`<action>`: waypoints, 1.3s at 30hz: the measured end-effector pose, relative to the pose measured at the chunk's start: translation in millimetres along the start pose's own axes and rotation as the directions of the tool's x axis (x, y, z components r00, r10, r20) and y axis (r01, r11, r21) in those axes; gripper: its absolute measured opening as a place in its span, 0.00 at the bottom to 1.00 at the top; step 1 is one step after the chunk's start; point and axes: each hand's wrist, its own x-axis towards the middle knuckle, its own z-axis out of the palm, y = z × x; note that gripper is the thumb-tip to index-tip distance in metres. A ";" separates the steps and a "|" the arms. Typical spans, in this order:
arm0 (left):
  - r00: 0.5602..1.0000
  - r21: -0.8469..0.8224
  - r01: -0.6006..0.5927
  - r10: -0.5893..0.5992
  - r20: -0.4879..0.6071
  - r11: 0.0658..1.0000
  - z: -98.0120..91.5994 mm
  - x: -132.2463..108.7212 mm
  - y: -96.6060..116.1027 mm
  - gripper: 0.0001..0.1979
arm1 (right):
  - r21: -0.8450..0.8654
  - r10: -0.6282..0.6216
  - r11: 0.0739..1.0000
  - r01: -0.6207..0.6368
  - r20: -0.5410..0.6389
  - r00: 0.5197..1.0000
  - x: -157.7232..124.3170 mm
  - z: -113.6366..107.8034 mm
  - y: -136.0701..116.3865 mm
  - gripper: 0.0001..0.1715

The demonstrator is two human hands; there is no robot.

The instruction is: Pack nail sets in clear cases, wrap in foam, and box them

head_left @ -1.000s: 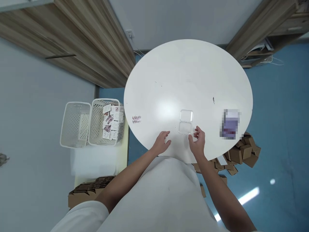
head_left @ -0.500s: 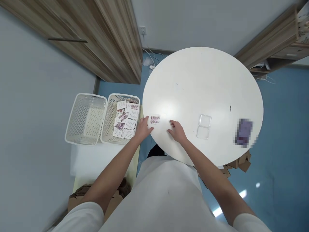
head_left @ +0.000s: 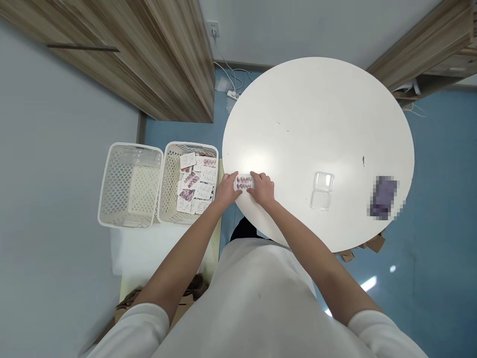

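Observation:
A small card of press-on nails (head_left: 244, 182), two rows of purplish pieces, is at the near left edge of the round white table (head_left: 316, 99). My left hand (head_left: 226, 190) grips its left end between thumb and fingers. At the opposite end, my right hand (head_left: 264, 189) pinches the card the same way. Whether the card touches the tabletop I cannot tell. An open clear plastic case (head_left: 322, 191), its two halves spread flat, lies to the right of my right hand.
Left of the table stands a white basket (head_left: 161, 193) holding several nail cards. Beside it is another white basket (head_left: 105, 186) with clear plastic pieces at its back. A blurred purple object (head_left: 384, 196) lies at the table's right. Wooden cabinets (head_left: 167, 59) line the wall.
My right hand has moved left and closed on the card's right end. My left hand has closed on its left end. The whole view has shifted slightly.

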 end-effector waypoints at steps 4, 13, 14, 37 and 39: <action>1.000 -0.032 -0.020 0.019 -0.014 0.999 1.6 -0.9 -0.1 0.33 | 0.002 0.036 0.999 -0.036 -0.024 0.999 -0.3 0.3 -4.1 0.32; 0.987 -0.070 -0.156 0.153 -0.049 0.985 8.0 -13.2 1.4 0.34 | 0.116 -0.049 0.992 0.055 -0.052 0.997 -14.1 0.0 4.0 0.33; 0.985 -0.071 -0.171 0.168 -0.049 0.983 7.4 -15.2 3.8 0.34 | 0.146 -0.069 0.986 0.076 -0.052 0.996 -17.1 -2.0 6.9 0.34; 0.826 -0.137 -0.499 0.517 0.224 0.856 97.3 -32.4 145.6 0.32 | 0.394 0.031 0.919 0.032 -0.152 0.988 -145.8 -79.7 176.7 0.36; 0.825 -0.109 -0.498 0.509 0.244 0.860 103.7 -30.5 157.9 0.32 | 0.373 0.006 0.926 0.055 -0.160 0.987 -146.0 -84.5 193.5 0.37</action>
